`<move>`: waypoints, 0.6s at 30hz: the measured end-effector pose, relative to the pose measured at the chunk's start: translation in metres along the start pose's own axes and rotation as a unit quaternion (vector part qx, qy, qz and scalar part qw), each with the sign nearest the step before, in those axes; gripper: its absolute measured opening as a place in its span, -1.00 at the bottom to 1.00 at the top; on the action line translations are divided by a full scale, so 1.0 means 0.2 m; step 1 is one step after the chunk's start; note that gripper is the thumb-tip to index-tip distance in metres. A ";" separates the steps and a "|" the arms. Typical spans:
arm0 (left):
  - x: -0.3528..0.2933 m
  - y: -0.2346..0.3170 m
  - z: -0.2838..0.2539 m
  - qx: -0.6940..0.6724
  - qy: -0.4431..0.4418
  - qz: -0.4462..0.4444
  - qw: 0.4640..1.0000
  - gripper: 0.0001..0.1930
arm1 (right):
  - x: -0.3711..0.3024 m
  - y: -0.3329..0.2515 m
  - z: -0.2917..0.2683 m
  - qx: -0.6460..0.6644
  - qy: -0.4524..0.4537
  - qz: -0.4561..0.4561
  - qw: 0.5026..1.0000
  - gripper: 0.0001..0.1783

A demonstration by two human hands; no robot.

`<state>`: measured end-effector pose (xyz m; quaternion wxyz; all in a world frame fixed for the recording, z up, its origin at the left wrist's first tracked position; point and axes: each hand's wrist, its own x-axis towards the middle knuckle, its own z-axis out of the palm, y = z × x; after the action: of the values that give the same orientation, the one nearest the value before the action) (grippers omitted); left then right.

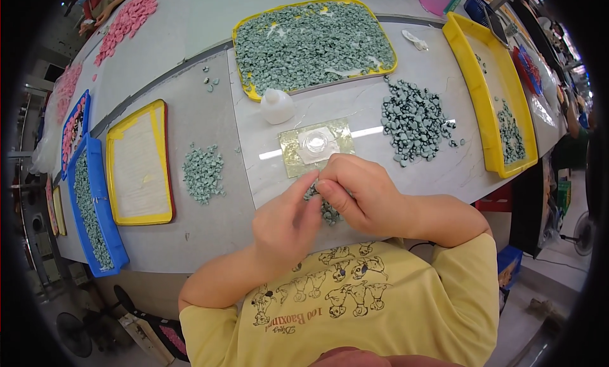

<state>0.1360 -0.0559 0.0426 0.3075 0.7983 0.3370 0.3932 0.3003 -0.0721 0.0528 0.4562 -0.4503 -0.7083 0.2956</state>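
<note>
My left hand and my right hand meet at the fingertips over the near edge of the table, both with bent, pinched fingers. Whatever sits between the fingertips is too small and too covered to make out. Below and behind them a small pile of grey-green pieces shows in part. Just beyond the fingers lies a yellowish square plate with a white pad and a small clear round dish on it. Behind it stands a white plastic bottle.
A yellow tray full of green pieces lies at the back. Dark-and-green pieces are heaped to the right, beside a yellow bin. On the left are green pieces, a cloth-lined yellow tray and a blue bin.
</note>
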 end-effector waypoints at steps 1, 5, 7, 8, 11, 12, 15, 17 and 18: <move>0.00 0.00 0.01 0.000 -0.001 0.001 1.000 -0.67 | 0.00 -0.01 -0.01 0.000 0.001 0.000 1.000 -0.90; -0.03 -0.01 0.07 0.061 0.024 0.101 0.993 -0.71 | -0.02 -0.05 -0.03 0.004 0.009 -0.029 1.000 -0.90; -0.03 0.02 0.08 0.029 0.019 0.083 0.996 -0.72 | -0.04 -0.06 -0.06 0.004 0.006 -0.031 1.000 -0.89; -0.03 0.03 0.09 0.026 0.014 0.077 0.997 -0.74 | -0.04 -0.07 -0.07 0.006 -0.003 -0.012 1.000 -0.88; -0.02 0.03 0.09 0.042 0.002 0.104 0.994 -0.75 | -0.07 -0.07 -0.10 0.007 -0.018 0.009 1.000 -0.84; -0.01 0.03 0.09 0.060 -0.004 0.136 0.989 -0.75 | -0.07 -0.07 -0.11 0.006 -0.025 0.012 1.000 -0.83; -0.01 0.07 0.11 0.078 -0.011 0.121 0.990 -0.77 | -0.09 -0.07 -0.14 0.001 -0.035 0.013 0.999 -0.82; -0.02 0.10 0.13 0.070 -0.012 0.099 0.993 -0.79 | -0.11 -0.07 -0.14 0.002 -0.034 0.008 0.999 -0.83; -0.02 0.12 0.14 0.060 -0.014 0.077 0.995 -0.81 | -0.12 -0.07 -0.14 0.003 -0.033 0.004 0.999 -0.83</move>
<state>0.1644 -0.0802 0.0456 0.2326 0.8440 0.2937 0.3837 0.3252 -0.0992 0.0665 0.4324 -0.4418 -0.7204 0.3145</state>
